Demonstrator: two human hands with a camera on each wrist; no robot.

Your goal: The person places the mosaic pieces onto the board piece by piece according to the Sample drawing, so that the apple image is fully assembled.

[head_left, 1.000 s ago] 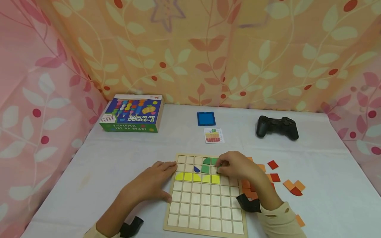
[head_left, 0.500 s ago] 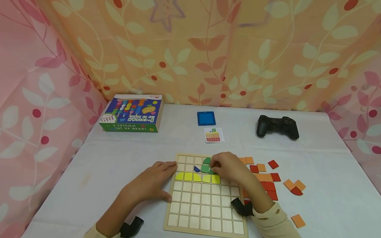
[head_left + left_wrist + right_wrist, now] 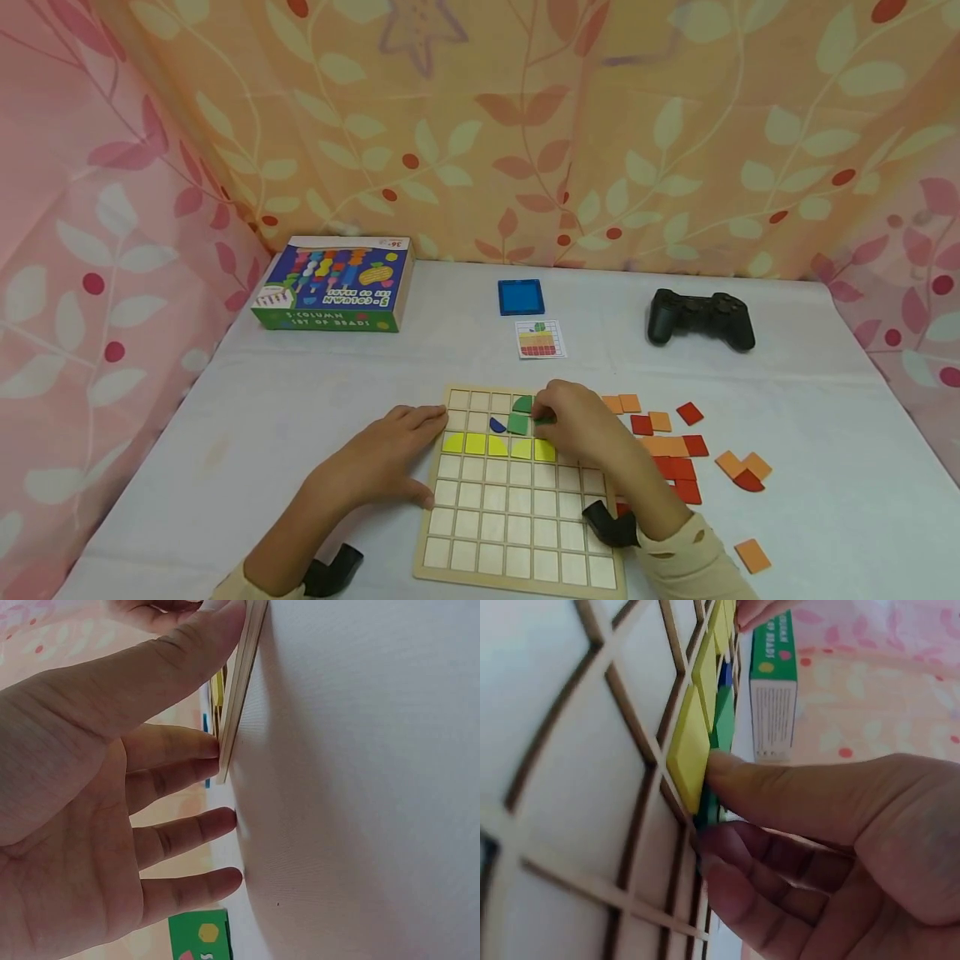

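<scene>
A wooden grid board (image 3: 495, 527) lies flat on the white table. In its upper cells sit a row of yellow tiles (image 3: 475, 444), a green quarter-round tile (image 3: 522, 404), a green square tile (image 3: 517, 424) and a blue rounded tile (image 3: 497, 425). My right hand (image 3: 585, 425) pinches a green tile (image 3: 707, 812) between thumb and fingers, low over the second row, just right of the green square. That tile is mostly hidden by the fingers. My left hand (image 3: 378, 458) rests at the board's left edge, thumb and fingertips against it, fingers extended.
Orange and red tiles (image 3: 678, 469) lie scattered right of the board, partly behind the right forearm. Farther back are a bead-set box (image 3: 330, 285), a blue tray (image 3: 521, 297), a pattern card (image 3: 539, 340) and a black game controller (image 3: 700, 320).
My right hand has shifted slightly left with the green tile, which overlapped the green square half a second ago and now sits right of it. The left hand stays put.
</scene>
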